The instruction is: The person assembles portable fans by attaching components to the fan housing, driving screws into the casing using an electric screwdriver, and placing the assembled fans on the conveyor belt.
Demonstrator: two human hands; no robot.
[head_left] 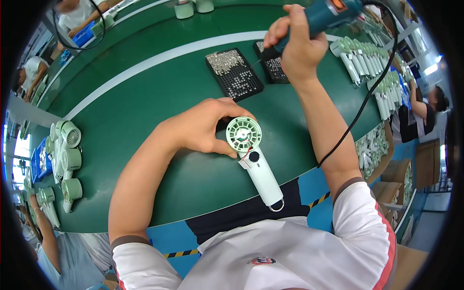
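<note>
A pale green handheld fan (263, 176) with its round housing uncovered lies near the table's front edge, its handle pointing toward me. Inside the housing, white inner parts and a thin red wire show. Curled around the left side of that housing is my left hand (200, 126), thumb below and fingers above. My right hand (302, 55) is raised at the upper right, wrapped around a teal electric screwdriver (328, 18). The screwdriver's thin bit points down and left, close to two black perforated trays. Small silver screws fill much of the larger tray (253, 86); the second tray (277, 72) is partly hidden by my hand.
A black cord (360, 108) hangs from the screwdriver past my right forearm. More fans (71, 159) stand at the table's left end, and rows of pale green fan parts (360, 60) lie at the right. A white strip (159, 57) curves across the green table (145, 92). Other people work nearby.
</note>
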